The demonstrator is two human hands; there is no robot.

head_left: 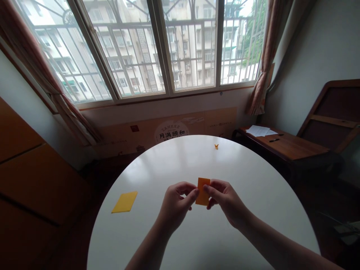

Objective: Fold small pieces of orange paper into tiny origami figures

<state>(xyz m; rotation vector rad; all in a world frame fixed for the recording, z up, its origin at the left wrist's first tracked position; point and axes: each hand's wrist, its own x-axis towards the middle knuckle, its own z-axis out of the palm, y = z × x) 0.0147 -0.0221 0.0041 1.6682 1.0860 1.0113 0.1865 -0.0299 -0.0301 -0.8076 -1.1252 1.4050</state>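
Note:
Between my two hands, above the white round table (236,240), is a small orange piece of paper (201,195), rectangular and apparently folded. My left hand (180,200) pinches its left edge between thumb and fingers. On the opposite side, my right hand (222,197) grips the paper with the thumb on its front face and the fingers behind. The fingertips behind the paper are partly hidden. To the left on the tabletop lies a flat stack of yellow square paper (124,202). A tiny folded orange paper figure (216,146) stands near the far edge.
At the right, a low wooden table (303,148) carries white sheets (260,130) and a dark pen-like item (274,140). An orange-brown cabinet (36,180) is on the left. Behind the table are a barred window (191,48) and a printed banner (197,122) under it.

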